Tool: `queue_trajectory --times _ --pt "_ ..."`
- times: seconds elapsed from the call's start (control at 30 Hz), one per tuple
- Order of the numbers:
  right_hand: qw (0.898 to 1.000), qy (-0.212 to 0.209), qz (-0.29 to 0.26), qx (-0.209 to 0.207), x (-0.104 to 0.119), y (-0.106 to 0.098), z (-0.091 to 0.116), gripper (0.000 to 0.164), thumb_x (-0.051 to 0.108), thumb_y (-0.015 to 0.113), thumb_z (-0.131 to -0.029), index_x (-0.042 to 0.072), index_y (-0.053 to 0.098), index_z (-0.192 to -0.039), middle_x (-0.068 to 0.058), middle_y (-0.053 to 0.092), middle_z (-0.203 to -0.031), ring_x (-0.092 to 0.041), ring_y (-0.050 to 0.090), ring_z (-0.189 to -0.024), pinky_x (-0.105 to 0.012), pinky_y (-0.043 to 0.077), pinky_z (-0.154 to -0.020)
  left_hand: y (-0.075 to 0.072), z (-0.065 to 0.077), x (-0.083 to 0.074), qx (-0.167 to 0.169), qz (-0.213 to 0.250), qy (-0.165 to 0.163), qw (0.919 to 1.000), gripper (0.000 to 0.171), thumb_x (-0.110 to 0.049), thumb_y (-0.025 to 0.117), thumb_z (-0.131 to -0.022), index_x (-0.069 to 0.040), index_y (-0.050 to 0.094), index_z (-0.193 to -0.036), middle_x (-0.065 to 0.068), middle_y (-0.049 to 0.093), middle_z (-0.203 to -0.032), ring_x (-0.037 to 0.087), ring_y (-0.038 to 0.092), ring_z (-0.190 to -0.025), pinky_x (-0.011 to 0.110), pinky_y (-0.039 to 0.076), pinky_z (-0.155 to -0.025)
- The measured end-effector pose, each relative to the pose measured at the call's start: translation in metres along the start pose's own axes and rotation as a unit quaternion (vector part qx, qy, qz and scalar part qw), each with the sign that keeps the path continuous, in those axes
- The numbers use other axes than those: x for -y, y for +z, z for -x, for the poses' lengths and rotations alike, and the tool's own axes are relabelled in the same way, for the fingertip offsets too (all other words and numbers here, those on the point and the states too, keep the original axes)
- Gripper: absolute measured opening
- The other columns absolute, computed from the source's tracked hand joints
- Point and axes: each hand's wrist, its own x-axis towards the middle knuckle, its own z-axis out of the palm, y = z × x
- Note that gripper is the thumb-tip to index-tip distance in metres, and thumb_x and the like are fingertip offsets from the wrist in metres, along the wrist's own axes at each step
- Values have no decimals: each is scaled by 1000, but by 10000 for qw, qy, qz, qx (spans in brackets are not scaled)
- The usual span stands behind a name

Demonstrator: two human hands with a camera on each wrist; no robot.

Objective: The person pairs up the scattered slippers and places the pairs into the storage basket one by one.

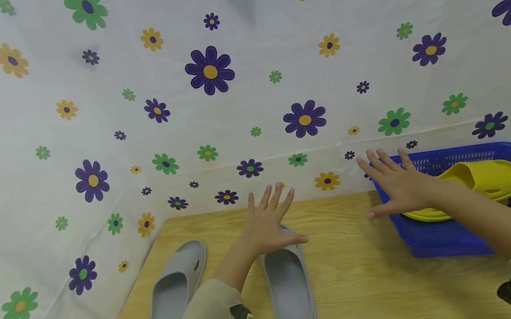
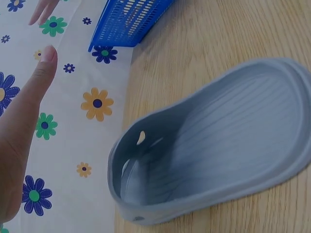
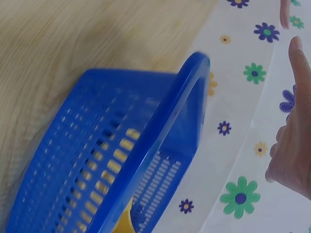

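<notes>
Two gray slippers lie by the left hand, a basket by the right, both outspread.

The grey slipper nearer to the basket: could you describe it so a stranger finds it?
In the head view, a blue basket stands on the wood-grain surface. The grey slipper lies left of it; unlike the other slipper, farther left, its toe is partly behind the left hand.

Gap between right-hand grey slipper and blue basket, flowered cloth apparently a barrier behind
</notes>
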Motion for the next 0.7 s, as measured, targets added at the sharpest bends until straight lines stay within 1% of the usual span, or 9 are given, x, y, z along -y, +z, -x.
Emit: queue_trajectory --times 0.1,0.17,0.23,0.33,0.37,0.43,0.57,0.7 --pt "10000 -8 -24 29 6 2 -8 115 70 58 -76 9 -2 -152 -28 -5 -155 -47 -8 -140 -67 -20 -102 -2 5 8 -105 70 -14 9999 104 -72 55 -76 -23 7 -153 9 0 -159 30 -2 -146 64 -6 -110" --pt "10000 -23 -16 50 10 5 -13 114 70 58 -76 9 -2 -152 -26 -6 -155 -47 -9 -140 -67 -20 -102 -2 8 13 -124 59 -12 9999 102 -73 53 -76 -22 10 -153 10 2 -159 32 1 -146 65 -4 -109" --pt "10000 -51 -3 58 14 7 -17 114 71 57 -76 9 -1 -152 -26 -6 -155 -46 -10 -141 -67 -19 -102 0 11 18 -118 52 -36 9999 102 -76 51 -76 -21 11 -153 11 3 -158 32 2 -146 65 -4 -109" --pt "9999 -101 -18 61 19 11 -23 113 71 57 -76 9 0 -152 -24 -7 -156 -45 -11 -141 -68 -17 -102 5 13 26 -50 -57 -112 9999 104 -83 40 -75 -23 9 -153 9 1 -159 31 2 -146 65 -3 -110" --pt "9999 -106 -36 77 20 12 -25 113 71 57 -77 9 0 -152 -24 -7 -156 -44 -11 -141 -68 -17 -103 6 14 28 -58 -13 -115 9999 104 -84 40 -74 -23 9 -153 10 2 -159 32 2 -146 65 -4 -110" --pt "9999 -106 -7 105 24 13 -28 113 72 56 -77 10 -1 -152 -23 -8 -156 -43 -12 -142 -68 -16 -103 7 16 32 -87 11 -124 9999 104 -83 40 -75 -22 9 -153 11 3 -159 33 3 -146 65 -2 -110" --pt "9997 -128 -40 184 33 14 -36 114 73 54 -77 11 -3 -153 -21 -11 -156 -42 -14 -142 -67 -17 -103 4 22 38 -44 125 -252 9996 103 -75 52 -76 -21 10 -153 12 2 -158 33 1 -145 65 -4 -109" --pt "9995 -176 -104 239 41 15 -44 114 73 55 -76 10 -3 -152 -21 -11 -156 -42 -15 -141 -66 -18 -103 4 27 45 -5 92 -381 9992 103 -73 52 -77 -23 6 -153 10 -1 -158 30 -4 -145 64 -7 -110"
